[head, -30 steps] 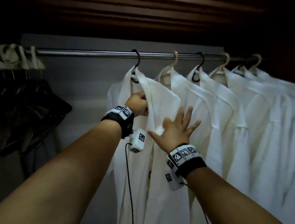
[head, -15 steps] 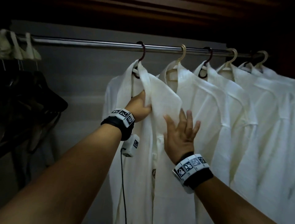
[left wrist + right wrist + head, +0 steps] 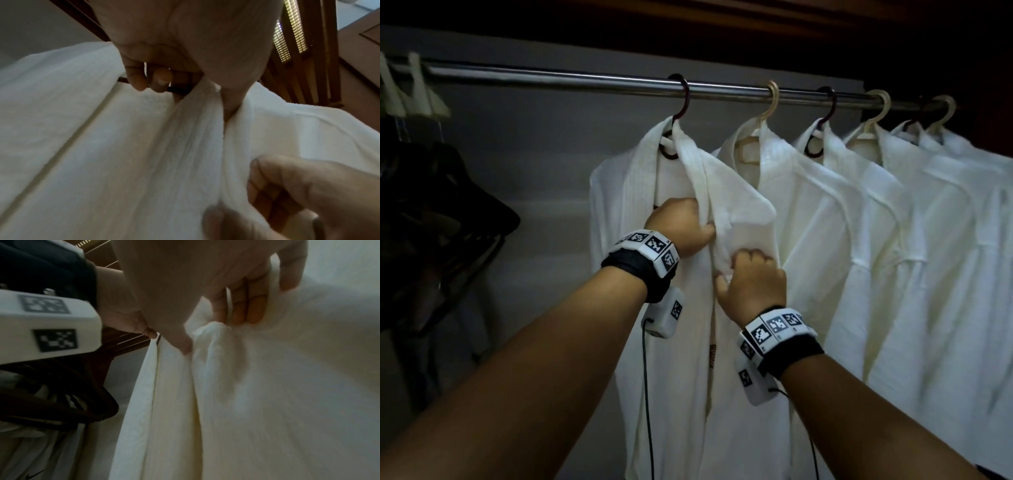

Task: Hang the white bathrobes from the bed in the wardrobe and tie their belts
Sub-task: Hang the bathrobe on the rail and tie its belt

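Observation:
A white bathrobe [image 3: 664, 359] hangs leftmost in the row on a dark hanger [image 3: 681, 102] hooked over the metal rail [image 3: 585, 82]. My left hand [image 3: 681, 229] grips its front lapel at chest height; in the left wrist view the thumb and fingers [image 3: 141, 81] pinch the collar band [image 3: 195, 123]. Just below it, my right hand [image 3: 750, 284] is curled round the same front edge, with its fingers [image 3: 242, 308] bunching the cloth [image 3: 216, 340]. No belt shows in any view.
Several more white robes [image 3: 859, 240] hang close together to the right on pale and dark hangers. Dark empty hangers [image 3: 431, 205] and pale clips [image 3: 410, 92] crowd the rail's left end. Between them is the bare grey back wall [image 3: 534, 154].
My right hand, spread flat on the robe front before, has curled and taken hold of the front edge below my left hand. The left hand keeps its grip on the lapel.

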Demonstrator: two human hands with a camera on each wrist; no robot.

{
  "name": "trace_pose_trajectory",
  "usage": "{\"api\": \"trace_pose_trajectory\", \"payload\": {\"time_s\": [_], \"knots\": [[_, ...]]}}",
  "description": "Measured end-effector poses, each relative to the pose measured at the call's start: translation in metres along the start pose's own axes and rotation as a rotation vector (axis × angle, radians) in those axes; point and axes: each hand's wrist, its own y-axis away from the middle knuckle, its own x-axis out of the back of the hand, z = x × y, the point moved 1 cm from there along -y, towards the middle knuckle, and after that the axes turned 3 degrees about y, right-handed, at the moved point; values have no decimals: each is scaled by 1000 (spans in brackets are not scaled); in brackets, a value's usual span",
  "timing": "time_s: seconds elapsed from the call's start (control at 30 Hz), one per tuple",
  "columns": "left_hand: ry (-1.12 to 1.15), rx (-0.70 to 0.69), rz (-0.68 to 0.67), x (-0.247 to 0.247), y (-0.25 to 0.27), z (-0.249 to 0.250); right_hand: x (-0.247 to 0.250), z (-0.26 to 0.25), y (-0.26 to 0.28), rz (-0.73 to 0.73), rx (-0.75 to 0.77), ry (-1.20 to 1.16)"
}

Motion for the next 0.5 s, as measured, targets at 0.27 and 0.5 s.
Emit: {"api": "trace_pose_trajectory", "payload": {"time_s": [0.27, 0.5], "knots": [[120, 83, -35, 6, 2, -18, 72, 17, -20, 94, 81, -519], [191, 110, -138, 13, -5, -3, 118, 56, -63, 166, 87, -544]]}}
